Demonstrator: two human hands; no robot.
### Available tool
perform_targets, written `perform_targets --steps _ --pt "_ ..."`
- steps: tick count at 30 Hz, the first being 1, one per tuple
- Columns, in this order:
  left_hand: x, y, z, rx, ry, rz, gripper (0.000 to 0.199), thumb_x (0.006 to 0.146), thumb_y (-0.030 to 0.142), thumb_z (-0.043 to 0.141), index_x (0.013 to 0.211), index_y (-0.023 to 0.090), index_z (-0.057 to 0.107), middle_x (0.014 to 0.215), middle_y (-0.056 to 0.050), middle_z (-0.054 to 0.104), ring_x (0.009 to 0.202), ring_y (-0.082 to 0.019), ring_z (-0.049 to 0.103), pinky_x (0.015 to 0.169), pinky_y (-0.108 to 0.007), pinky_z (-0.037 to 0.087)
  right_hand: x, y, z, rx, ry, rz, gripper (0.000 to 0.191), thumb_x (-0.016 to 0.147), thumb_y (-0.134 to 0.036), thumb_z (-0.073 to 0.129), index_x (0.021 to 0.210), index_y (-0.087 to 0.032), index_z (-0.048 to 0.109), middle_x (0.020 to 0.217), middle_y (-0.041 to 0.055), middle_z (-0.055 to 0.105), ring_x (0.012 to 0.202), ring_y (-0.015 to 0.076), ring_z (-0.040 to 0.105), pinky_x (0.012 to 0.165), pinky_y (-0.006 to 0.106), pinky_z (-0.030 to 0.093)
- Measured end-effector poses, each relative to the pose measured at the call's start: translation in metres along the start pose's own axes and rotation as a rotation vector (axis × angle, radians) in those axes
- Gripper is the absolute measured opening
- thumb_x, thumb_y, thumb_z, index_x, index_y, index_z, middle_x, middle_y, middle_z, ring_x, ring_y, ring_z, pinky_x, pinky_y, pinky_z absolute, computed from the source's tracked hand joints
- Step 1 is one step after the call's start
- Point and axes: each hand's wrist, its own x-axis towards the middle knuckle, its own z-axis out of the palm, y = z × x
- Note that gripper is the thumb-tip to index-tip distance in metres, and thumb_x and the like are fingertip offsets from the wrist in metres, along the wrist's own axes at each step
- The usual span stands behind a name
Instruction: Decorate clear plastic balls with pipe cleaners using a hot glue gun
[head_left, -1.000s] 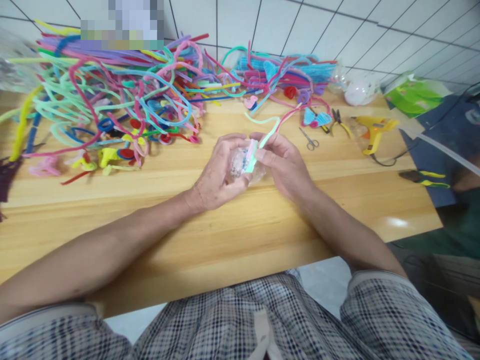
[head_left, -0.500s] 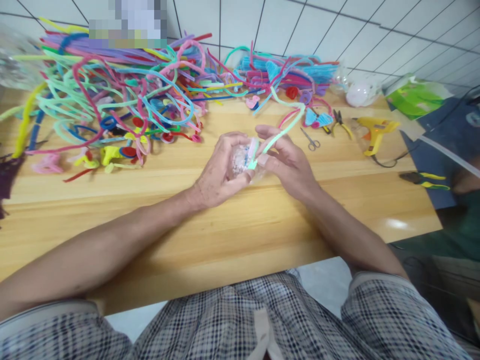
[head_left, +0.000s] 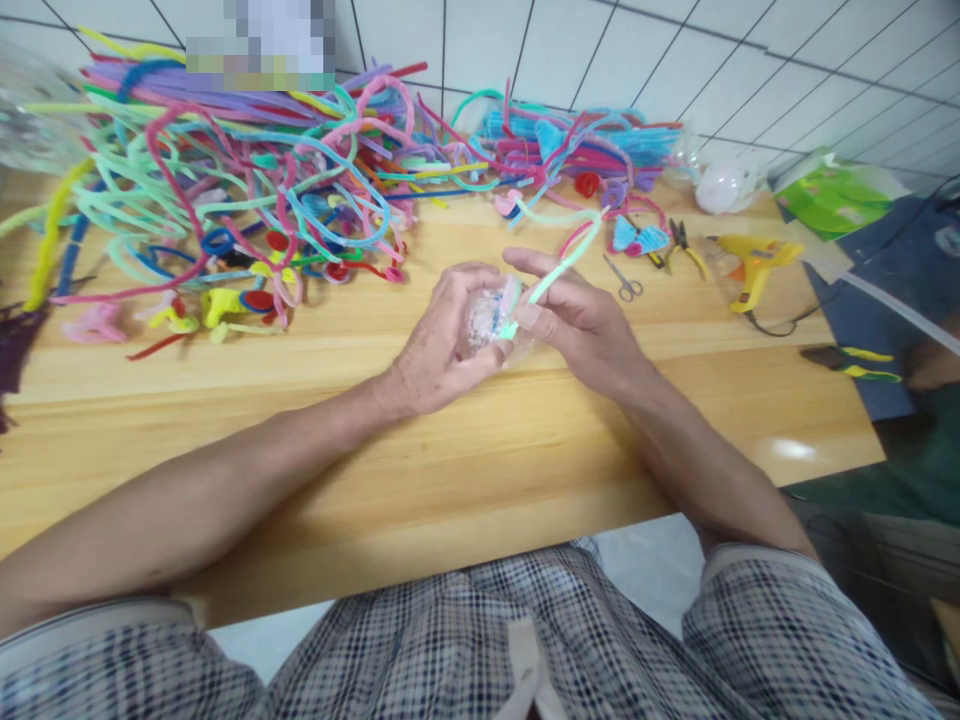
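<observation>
My left hand (head_left: 442, 345) is wrapped round a clear plastic ball (head_left: 482, 318) with pale, glittery filling inside. Bands of pink, blue and green run around the ball's right side. Between the thumb and fingers of my right hand (head_left: 581, 325) is a light green pipe cleaner (head_left: 566, 262), pinched close to the ball. One end of it meets the ball's edge; the rest rises over my right fingers and bends back to the left at the top. The palm side of my left hand hides part of the ball.
A large heap of coloured pipe cleaners (head_left: 247, 190) lines the table's back. Small scissors (head_left: 626, 282), pliers (head_left: 686, 252), a yellow glue gun (head_left: 754, 265) and yellow-handled cutters (head_left: 847, 362) lie to the right. Another clear ball (head_left: 721, 187) stands behind them.
The free part of the green pipe cleaner has swung lower, its loose end now nearer the table's back pieces. Both hands keep their hold, my right hand shifting very slightly.
</observation>
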Motion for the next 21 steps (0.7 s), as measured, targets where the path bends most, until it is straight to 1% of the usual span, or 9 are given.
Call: perform_targets --steps 3,7,10,13,16,19,21 --pt "0.0 0.0 0.0 0.013 -0.014 -0.001 0.062 0.11 0.062 0.067 0.158 0.03 0.045 0.153 -0.016 0.059 0.145 -0.036 0.061 0.123 -0.059 0.055 0.001 -0.001 -0.002 -0.004 -0.019 -0.004 0.045 0.097 -0.072 0.083 0.086 -0.029 0.081 0.145 0.0034 0.08 0.156 0.0344 0.063 0.136 0.061 0.044" --pt "0.001 0.001 0.0 0.012 0.0 0.013 0.06 0.11 0.06 0.067 0.158 0.03 0.045 0.153 -0.016 0.06 0.147 -0.036 0.06 0.124 -0.059 0.055 0.003 0.0 -0.002 -0.036 -0.038 -0.03 0.045 0.101 -0.072 0.079 0.088 -0.029 0.081 0.144 0.0061 0.08 0.158 0.0338 0.062 0.135 0.059 0.045" --pt "0.001 0.001 0.0 0.018 -0.007 0.012 0.061 0.109 0.059 0.068 0.158 0.03 0.045 0.154 -0.016 0.059 0.147 -0.036 0.06 0.124 -0.061 0.054 0.002 0.001 -0.001 -0.038 -0.035 -0.028 0.043 0.101 -0.069 0.08 0.089 -0.028 0.081 0.147 0.0065 0.078 0.158 0.0335 0.061 0.136 0.059 0.045" --pt "0.001 0.001 0.0 0.013 -0.009 0.007 0.061 0.11 0.06 0.067 0.158 0.031 0.045 0.153 -0.015 0.06 0.147 -0.036 0.06 0.125 -0.06 0.055 0.001 0.006 0.001 0.014 -0.004 0.015 0.04 0.096 -0.068 0.085 0.094 -0.029 0.081 0.154 0.005 0.075 0.156 0.0334 0.062 0.135 0.06 0.047" --pt "0.001 0.001 0.001 0.003 0.004 0.013 0.059 0.111 0.061 0.065 0.159 0.032 0.046 0.153 -0.016 0.059 0.148 -0.036 0.06 0.125 -0.06 0.055 0.001 0.014 0.003 0.103 0.048 0.085 0.038 0.092 -0.066 0.09 0.104 -0.031 0.082 0.158 0.0026 0.072 0.153 0.0319 0.064 0.131 0.057 0.053" --pt "0.0 0.001 0.001 -0.006 0.007 0.007 0.06 0.111 0.06 0.066 0.159 0.032 0.046 0.153 -0.015 0.059 0.147 -0.036 0.06 0.125 -0.06 0.055 0.002 0.021 0.006 0.178 0.078 0.142 0.036 0.089 -0.062 0.092 0.108 -0.034 0.081 0.157 0.001 0.073 0.151 0.0303 0.066 0.128 0.053 0.057" --pt "0.0 0.001 0.002 -0.019 0.008 0.005 0.061 0.11 0.061 0.067 0.159 0.032 0.047 0.153 -0.015 0.059 0.147 -0.037 0.061 0.125 -0.061 0.055 0.003 0.024 0.008 0.229 0.091 0.165 0.037 0.088 -0.06 0.093 0.108 -0.032 0.08 0.155 0.0024 0.074 0.145 0.0298 0.069 0.124 0.052 0.059"
